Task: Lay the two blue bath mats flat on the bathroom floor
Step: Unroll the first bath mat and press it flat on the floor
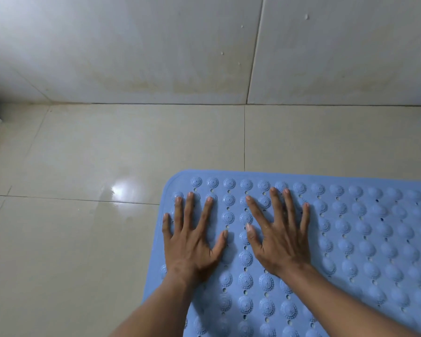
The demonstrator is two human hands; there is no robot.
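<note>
Palms were down on the blue bath mat [350,239], which lay on the floor [71,239] with its rounded corner just beyond the fingertips. The left hand [192,242] was spread flat near the mat's left edge, fingers splayed wide and gripping nothing; the right hand [278,235] was pressed flat just beside it, thumb to thumb with a narrow strip of studs between them, likewise holding nothing. Only one mat showed; the second was out of sight, so the job looked about half done at best.

Trouble could have come from the tiles. They shone with a bright reflection left of the left hand and may have been wet, so a push with any forward lean could have slid the whole mat toward the wall [131,57] rather than seating it. Pressing one corner alone might also have left a bubble or a lifted edge further right of the right hand, where the mat ran out of the frame and its lie could not be judged. Whether the underside had gripped anywhere, I could not tell.
</note>
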